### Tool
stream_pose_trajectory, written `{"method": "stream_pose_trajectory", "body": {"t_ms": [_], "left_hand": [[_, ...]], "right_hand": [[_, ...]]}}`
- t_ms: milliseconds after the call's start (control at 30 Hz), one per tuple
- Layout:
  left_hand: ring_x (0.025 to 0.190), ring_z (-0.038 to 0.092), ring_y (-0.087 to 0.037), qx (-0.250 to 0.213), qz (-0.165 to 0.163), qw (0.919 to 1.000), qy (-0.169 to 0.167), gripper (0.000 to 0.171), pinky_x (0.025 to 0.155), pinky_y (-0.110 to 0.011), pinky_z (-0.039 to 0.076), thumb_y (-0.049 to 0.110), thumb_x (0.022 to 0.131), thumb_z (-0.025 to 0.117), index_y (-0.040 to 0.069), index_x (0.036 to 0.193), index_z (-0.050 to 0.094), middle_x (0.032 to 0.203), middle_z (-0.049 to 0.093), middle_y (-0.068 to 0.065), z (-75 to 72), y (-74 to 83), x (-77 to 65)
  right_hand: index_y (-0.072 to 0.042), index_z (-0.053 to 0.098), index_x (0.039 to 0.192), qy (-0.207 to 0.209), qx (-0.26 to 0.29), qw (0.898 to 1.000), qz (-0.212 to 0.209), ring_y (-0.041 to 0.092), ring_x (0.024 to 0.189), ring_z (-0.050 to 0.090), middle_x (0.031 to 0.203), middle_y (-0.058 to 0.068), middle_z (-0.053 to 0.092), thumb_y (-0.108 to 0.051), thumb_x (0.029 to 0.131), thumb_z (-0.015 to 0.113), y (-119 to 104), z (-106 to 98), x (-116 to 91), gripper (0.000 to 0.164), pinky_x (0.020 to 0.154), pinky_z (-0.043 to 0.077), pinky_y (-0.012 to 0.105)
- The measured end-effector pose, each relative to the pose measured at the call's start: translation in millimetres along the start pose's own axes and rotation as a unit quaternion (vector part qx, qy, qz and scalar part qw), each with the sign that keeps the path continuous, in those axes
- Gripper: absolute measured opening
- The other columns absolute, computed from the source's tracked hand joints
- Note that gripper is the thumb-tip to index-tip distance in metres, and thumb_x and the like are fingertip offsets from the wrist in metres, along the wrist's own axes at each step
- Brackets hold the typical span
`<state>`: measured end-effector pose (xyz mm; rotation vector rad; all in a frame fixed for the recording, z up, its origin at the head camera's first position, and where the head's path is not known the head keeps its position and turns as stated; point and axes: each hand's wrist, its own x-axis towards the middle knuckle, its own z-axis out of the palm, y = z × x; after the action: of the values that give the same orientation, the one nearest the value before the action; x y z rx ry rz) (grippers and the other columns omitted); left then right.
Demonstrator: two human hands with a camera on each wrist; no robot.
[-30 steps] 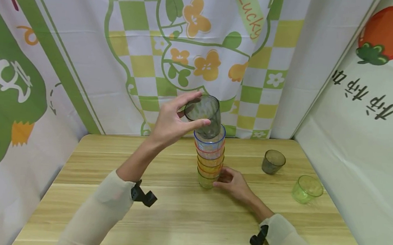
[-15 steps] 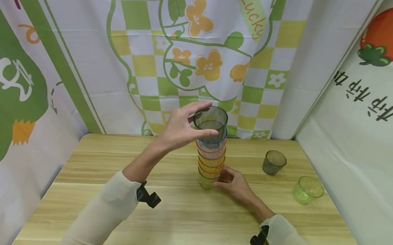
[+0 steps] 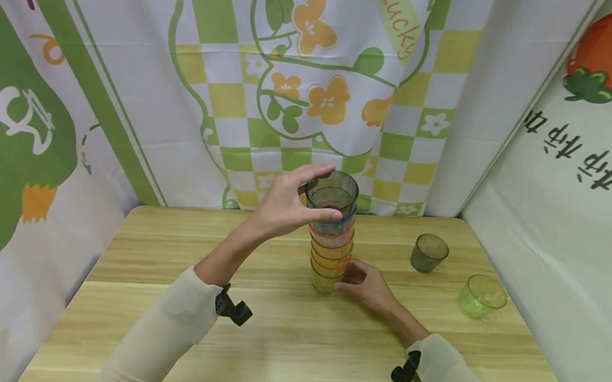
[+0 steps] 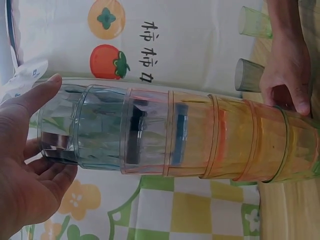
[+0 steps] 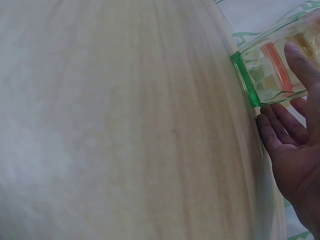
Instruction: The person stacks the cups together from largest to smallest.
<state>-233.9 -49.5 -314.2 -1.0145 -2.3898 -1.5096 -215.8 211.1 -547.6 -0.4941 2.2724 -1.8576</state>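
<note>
A tall stack of clear coloured tumblers stands upright on the table. On top sits a grey tumbler, nested into a blue-rimmed one. My left hand holds this grey tumbler near its rim, thumb on the near side and fingers round the far side. At the stack's foot, my right hand holds the bottom green tumbler between thumb and fingers. Orange, yellow and pink tumblers make up the middle, each sunk partly into the one below.
To the right, a smoky grey cup and a light green cup stand apart on the wooden table. A patterned curtain hangs behind the table's far edge; a printed sheet borders the right side.
The grey tumbler has come down with my left hand, from tilted above the stack to upright and nested in its top. My right hand has stayed at the bottom tumbler.
</note>
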Motion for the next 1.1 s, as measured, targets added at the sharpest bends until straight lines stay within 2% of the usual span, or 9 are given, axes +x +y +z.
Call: {"method": "stream_pose_trajectory", "body": {"t_ms": [133, 267, 500, 667, 767, 900, 1033, 1100], "left_hand": [[0.147, 0.049, -0.020, 0.001, 0.000, 1.0000, -0.004, 0.083, 0.119, -0.041, 0.046, 0.027, 0.084, 0.093, 0.009, 0.155, 0.054, 0.159, 0.053, -0.006, 1.3, -1.0, 0.2], [0.146, 0.049, -0.020, -0.010, 0.014, 0.9999, -0.001, 0.085, 0.121, -0.041, 0.044, 0.024, 0.085, 0.093, 0.010, 0.157, 0.051, 0.158, 0.053, -0.008, 4.2, -3.7, -0.6], [0.153, 0.040, -0.017, -0.055, 0.038, 0.9977, 0.014, 0.096, 0.126, -0.038, 0.037, 0.016, 0.085, 0.092, 0.010, 0.165, 0.037, 0.167, 0.042, -0.006, 10.2, -10.3, -5.2], [0.157, 0.032, -0.014, -0.089, 0.035, 0.9948, 0.035, 0.104, 0.129, -0.033, 0.029, 0.016, 0.087, 0.091, 0.015, 0.169, 0.027, 0.171, 0.035, -0.002, 9.7, -21.4, -15.6], [0.157, 0.033, -0.016, -0.106, 0.016, 0.9930, 0.050, 0.108, 0.129, -0.033, 0.029, 0.037, 0.086, 0.090, 0.016, 0.169, 0.025, 0.171, 0.036, -0.006, 10.3, -36.4, -27.1], [0.157, 0.034, -0.023, -0.113, -0.025, 0.9913, 0.063, 0.122, 0.130, -0.038, 0.028, 0.063, 0.077, 0.087, 0.013, 0.169, 0.024, 0.170, 0.035, -0.013, 15.4, -63.0, -46.4], [0.157, 0.034, -0.026, -0.108, -0.070, 0.9898, 0.060, 0.122, 0.130, -0.041, 0.028, 0.060, 0.079, 0.089, 0.012, 0.169, 0.023, 0.170, 0.035, -0.013, 24.1, -88.6, -65.1], [0.157, 0.034, -0.026, -0.107, -0.093, 0.9884, 0.055, 0.116, 0.130, -0.042, 0.028, 0.046, 0.082, 0.092, 0.012, 0.169, 0.023, 0.171, 0.035, -0.011, 30.0, -99.2, -72.8]], "right_hand": [[0.001, 0.063, 0.138, -0.001, -0.002, 1.000, -0.001, 0.034, 0.119, 0.070, 0.132, 0.021, 0.069, -0.009, 0.092, 0.084, 0.6, -1.6, -0.6, 0.052, 0.096, 0.061, 0.029], [0.001, 0.062, 0.140, -0.005, -0.002, 1.000, 0.000, 0.036, 0.121, 0.070, 0.134, 0.022, 0.068, -0.008, 0.092, 0.084, -0.4, -1.2, -1.8, 0.054, 0.097, 0.061, 0.029], [0.004, 0.061, 0.140, -0.004, -0.011, 1.000, 0.003, 0.035, 0.122, 0.069, 0.135, 0.024, 0.067, -0.007, 0.093, 0.083, -1.6, -0.5, -4.5, 0.053, 0.098, 0.060, 0.030], [0.005, 0.057, 0.144, -0.005, -0.027, 1.000, 0.016, 0.038, 0.125, 0.067, 0.140, 0.025, 0.064, -0.011, 0.094, 0.082, -4.7, -2.1, -7.8, 0.057, 0.102, 0.060, 0.034], [0.003, 0.057, 0.145, -0.004, -0.044, 0.999, 0.017, 0.038, 0.127, 0.066, 0.142, 0.024, 0.063, -0.014, 0.094, 0.083, -9.1, -4.9, -10.4, 0.060, 0.104, 0.058, 0.034], [0.002, 0.057, 0.147, -0.013, -0.048, 0.999, 0.002, 0.039, 0.129, 0.065, 0.144, 0.023, 0.063, -0.013, 0.094, 0.083, -14.5, -10.9, -13.0, 0.061, 0.107, 0.056, 0.034], [0.000, 0.056, 0.149, -0.021, -0.063, 0.998, -0.013, 0.040, 0.131, 0.063, 0.146, 0.021, 0.062, -0.015, 0.093, 0.084, -19.1, -19.1, -16.6, 0.064, 0.109, 0.055, 0.040], [-0.001, 0.056, 0.150, -0.021, -0.081, 0.996, -0.019, 0.041, 0.131, 0.062, 0.147, 0.020, 0.062, -0.016, 0.093, 0.084, -21.9, -23.4, -18.9, 0.065, 0.110, 0.055, 0.045]]}}
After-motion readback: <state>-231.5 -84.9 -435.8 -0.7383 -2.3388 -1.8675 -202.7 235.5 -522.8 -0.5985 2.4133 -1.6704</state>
